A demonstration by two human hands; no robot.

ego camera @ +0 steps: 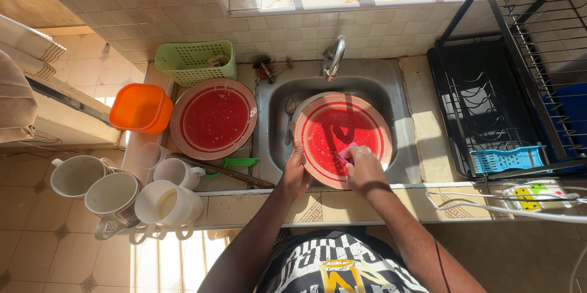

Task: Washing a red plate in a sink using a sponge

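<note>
Red plate (333,131) with a pale rim stands in the sink (391,94) below the tap; my left grip (295,174) clamps its near edge, my right grip (362,168) closes on a pink sponge (346,155) pressed against it.

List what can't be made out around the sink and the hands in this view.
- Head view: the thing in the right hand is mostly covered by its fingers; only a pink bit shows.
- Sink floor: hidden under the red plate.
- Spoon: handle lost in shadow.
- Dish rack: cut off by the right edge.
- Small red item beside the tap: too small to name.
</note>
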